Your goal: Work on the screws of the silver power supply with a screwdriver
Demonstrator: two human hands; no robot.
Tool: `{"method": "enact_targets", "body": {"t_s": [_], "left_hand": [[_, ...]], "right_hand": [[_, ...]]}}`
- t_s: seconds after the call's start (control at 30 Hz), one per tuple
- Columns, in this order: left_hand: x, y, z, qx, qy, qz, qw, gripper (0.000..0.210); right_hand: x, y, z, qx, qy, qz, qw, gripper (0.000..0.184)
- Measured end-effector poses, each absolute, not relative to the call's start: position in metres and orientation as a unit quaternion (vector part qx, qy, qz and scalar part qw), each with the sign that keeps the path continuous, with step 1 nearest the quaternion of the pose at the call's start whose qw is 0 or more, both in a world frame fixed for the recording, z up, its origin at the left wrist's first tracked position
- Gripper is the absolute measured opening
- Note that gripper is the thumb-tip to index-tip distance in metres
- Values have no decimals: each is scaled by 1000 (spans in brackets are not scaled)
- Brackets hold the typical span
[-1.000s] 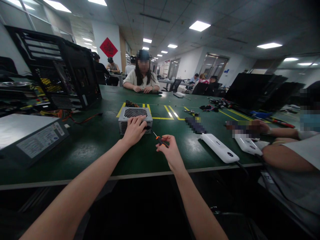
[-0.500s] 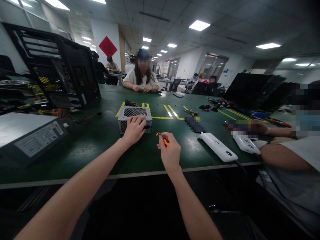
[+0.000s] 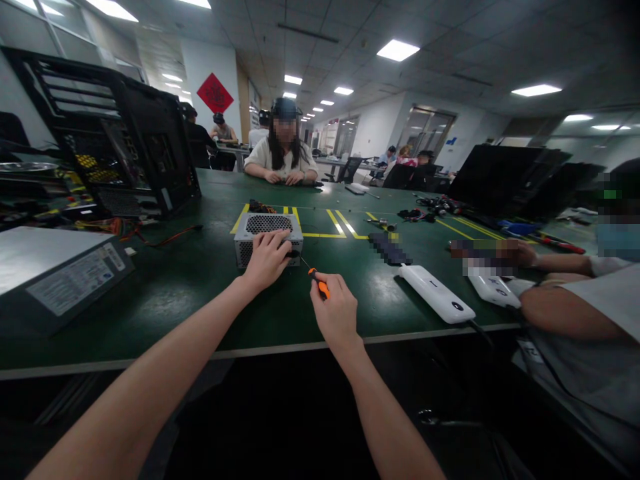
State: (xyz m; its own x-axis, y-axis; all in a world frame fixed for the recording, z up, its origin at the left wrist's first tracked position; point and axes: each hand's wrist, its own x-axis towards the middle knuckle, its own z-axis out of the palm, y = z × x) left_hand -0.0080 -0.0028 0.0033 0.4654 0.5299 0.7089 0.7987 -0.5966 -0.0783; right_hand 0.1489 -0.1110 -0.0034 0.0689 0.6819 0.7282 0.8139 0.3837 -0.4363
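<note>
A grey computer power supply (image 3: 269, 224) with a honeycomb grille stands on the green table in front of me. My left hand (image 3: 270, 257) holds it, fingers spread over the top edge and front, covering part of that face. In my right hand (image 3: 335, 303) is a screwdriver (image 3: 321, 285) with an orange and black handle, gripped by closed fingers. Its thin shaft slants up and left to the lower right of the power supply's front; whether the tip touches a screw I cannot tell. Dark cables (image 3: 263, 207) lie behind the power supply.
On the left are another power supply (image 3: 75, 293) and an open black computer case (image 3: 165, 153). To the right lie a blurred-out phone-like item (image 3: 389, 249) and a white power bank-like device (image 3: 437, 293). One person sits across the table (image 3: 200, 320), another at my right.
My right hand has shifted slightly left and down, and the screwdriver now slants more steeply. My left hand stays on the power supply.
</note>
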Motion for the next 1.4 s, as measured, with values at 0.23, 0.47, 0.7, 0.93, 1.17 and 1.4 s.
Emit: {"method": "enact_targets", "body": {"t_s": [0.23,0.47,0.7,0.93,1.17,1.4], "left_hand": [[-8,-1,3,-833,-396,-331,199,14],[-8,-2,4,-830,-403,-332,196,12],[-7,-3,3,-830,-408,-316,210,16],[-7,-3,3,-828,-413,-313,216,18],[-9,-1,3,-834,-396,-310,229,14],[-11,1,3,-839,-385,-313,225,15]], "right_hand": [[154,-110,7,-599,-624,26,502,15],[154,-115,2,-557,-693,-12,458,17],[149,-115,1,-589,-696,-51,408,19],[146,-114,1,-632,-686,-18,360,11],[136,-117,8,-673,-678,-17,296,10],[143,-113,11,-664,-646,35,374,8]]}}
